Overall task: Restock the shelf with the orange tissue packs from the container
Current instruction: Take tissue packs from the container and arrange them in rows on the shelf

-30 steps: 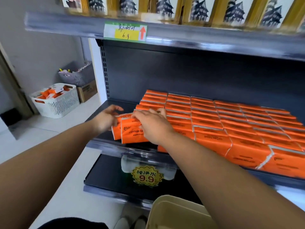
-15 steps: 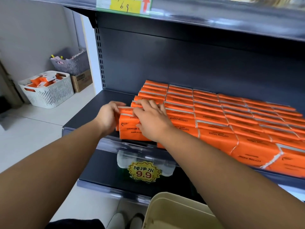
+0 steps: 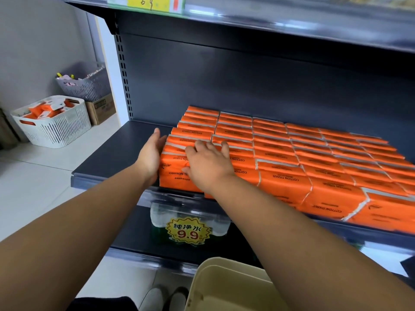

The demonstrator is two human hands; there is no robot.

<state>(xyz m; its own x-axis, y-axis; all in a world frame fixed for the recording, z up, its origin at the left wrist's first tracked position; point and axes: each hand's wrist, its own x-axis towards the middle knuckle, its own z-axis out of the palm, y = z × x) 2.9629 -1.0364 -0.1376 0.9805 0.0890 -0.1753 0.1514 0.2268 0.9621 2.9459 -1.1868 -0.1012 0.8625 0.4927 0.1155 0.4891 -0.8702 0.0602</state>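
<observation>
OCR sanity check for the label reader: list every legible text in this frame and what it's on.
"COTTON TISSUE": printed on the orange tissue packs, upside down on most.
"COTTON T…": front-left pack, rest covered by the right hand.
"纯净水 9.9": yellow starburst sticker on the bottled-water pack.
"6 9": handwritten on the yellow price tag, top cropped.
Unreadable: small print on packs, cardboard box label.

Price tag cut by top edge; container by bottom.
</observation>
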